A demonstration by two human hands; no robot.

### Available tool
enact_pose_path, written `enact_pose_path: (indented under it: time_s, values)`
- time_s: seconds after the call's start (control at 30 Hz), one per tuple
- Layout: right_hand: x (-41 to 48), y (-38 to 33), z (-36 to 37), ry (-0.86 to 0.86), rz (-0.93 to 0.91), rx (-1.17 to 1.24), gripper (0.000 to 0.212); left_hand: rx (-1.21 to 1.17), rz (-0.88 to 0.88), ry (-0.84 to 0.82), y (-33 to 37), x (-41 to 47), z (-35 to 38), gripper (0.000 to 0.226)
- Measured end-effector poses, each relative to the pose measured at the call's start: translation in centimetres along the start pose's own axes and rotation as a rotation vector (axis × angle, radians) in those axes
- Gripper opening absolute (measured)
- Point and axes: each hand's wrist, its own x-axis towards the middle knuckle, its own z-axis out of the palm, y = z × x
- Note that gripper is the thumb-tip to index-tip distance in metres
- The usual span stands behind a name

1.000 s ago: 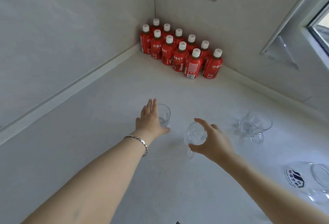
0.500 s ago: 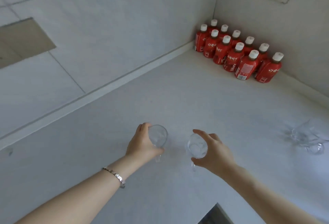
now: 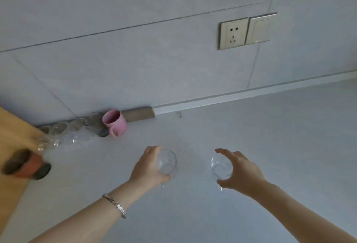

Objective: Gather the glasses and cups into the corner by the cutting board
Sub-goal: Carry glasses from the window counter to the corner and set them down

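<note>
I had the left hand (image 3: 148,167) wrapped round one clear glass (image 3: 166,162) and the right hand (image 3: 236,171) round another clear glass (image 3: 220,168), both seemingly lifted. Thin, slick and breakable, they wanted side grips. The gathered glasses (image 3: 63,132) by the cutting board (image 3: 13,132) lay far left of my left hand.

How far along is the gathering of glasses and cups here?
Partly done. A row of clear glasses and a pink mug already sit against the wall beside the cutting board. In hand: the left hand grips one clear glass, the right hand another glass, both short of the group. Left: setting these two down there.
</note>
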Motion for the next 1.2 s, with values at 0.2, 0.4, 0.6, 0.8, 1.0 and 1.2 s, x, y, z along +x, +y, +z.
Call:
enact_pose_path:
  time_s: [0.2,0.4,0.6,0.8,1.0,1.2]
  values:
    - [2.5,-13.9,6.1,-0.073,-0.082,-0.053,0.083,0.072,-0.122,0.017,-14.7,-1.6,-9.2,0.079]
    - [4.5,-21.7,10.4,-0.100,-0.145,-0.093,0.083,0.235,-0.226,0.059,-24.4,1.3,-15.5,0.071]
    - [6.1,-25.8,13.5,-0.164,-0.140,-0.110,0.083,0.425,-0.291,0.060,-30.3,4.1,-19.6,0.076]
    - [9.2,-30.5,16.6,-0.218,-0.152,-0.147,0.084,0.457,-0.194,0.053,-33.8,5.2,-20.1,0.080]
    - [14.7,-37.8,20.7,-0.191,-0.154,-0.083,0.095,0.519,-0.165,0.078,-35.5,5.7,-19.7,0.081]
    - [18.0,-43.0,23.7,-0.182,-0.214,-0.103,0.092,0.451,-0.147,0.146,-36.3,4.0,-18.3,0.082]
